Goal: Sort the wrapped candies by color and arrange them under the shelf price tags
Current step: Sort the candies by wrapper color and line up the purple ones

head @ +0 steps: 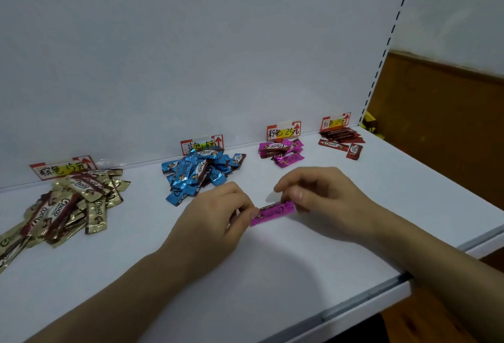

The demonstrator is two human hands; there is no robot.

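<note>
Left hand (218, 213) and right hand (323, 195) each pinch an end of the pink candy (272, 213) between them, close to the shelf (272, 277); looks feather-light, crinkly, slick, so the ends seem safest to grab.

Four paper price tags (283, 131) with red arrows are counted behind the single magenta foil-wrapped candy stick (272, 212). Four heaps are counted. Gold foil-wrapped candies (71, 206), far left of that stick: over ten, too overlapped to count exactly. Blue foil-wrapped candies (199, 176), back-left: likewise. Magenta candy heap (283, 151), behind: about six. Dark red wrapped candies (341, 139), back-right: about six. Two hands are counted: left hand (212, 217), right hand (321, 195).
</note>
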